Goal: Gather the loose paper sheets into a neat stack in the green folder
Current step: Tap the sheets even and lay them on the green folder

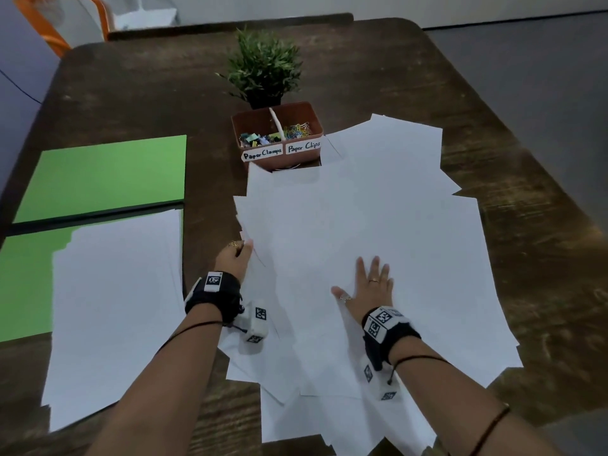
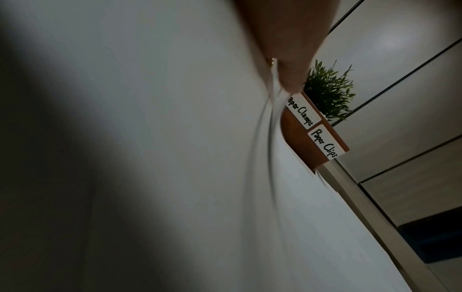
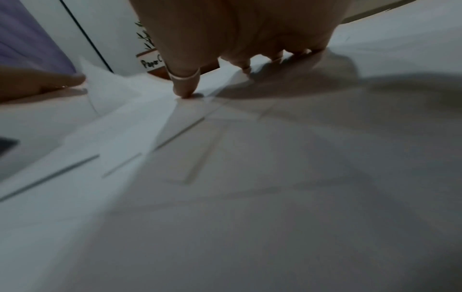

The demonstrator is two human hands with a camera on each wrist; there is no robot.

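Head view: loose paper sheets [image 1: 362, 225] fanned in a messy overlapping spread across the wooden table [image 1: 493, 93], from centre out to 3 and 6 o'clock. Plain white, thin, edges skewed at many angles. Green folder [image 1: 98, 179] lies open at 9 o'clock, with a partly squared stack [image 1: 115, 307] already on its near half. Left hand [image 1: 235, 255] pinches the spread's 9 o'clock edge, fingers curled around it. Right hand [image 1: 370, 287] lies flat on top, fingers straight and splayed, pressing down, gripping nothing. Brown organiser tray [image 1: 279, 139], labelled "Paper Clamps" and "Paper Clips", sits at 12 o'clock touching the sheets; potted plant [image 1: 263, 67] just behind it.

Left wrist view: several sheet edges bow upward at the thumb [image 2: 287, 59]. Probably a few sheets in the pinch; blur hides the count.

Right wrist view: thumb tip [image 3: 185, 92] and fingertips press down on overlapping sheets.

Handling, my read: light, floppy, slick sheet-on-sheet, easily creased. Pinching one edge will let the far ends droop and slide. Better to sweep inward with flat palms, then take hold along a long edge with support underneath.
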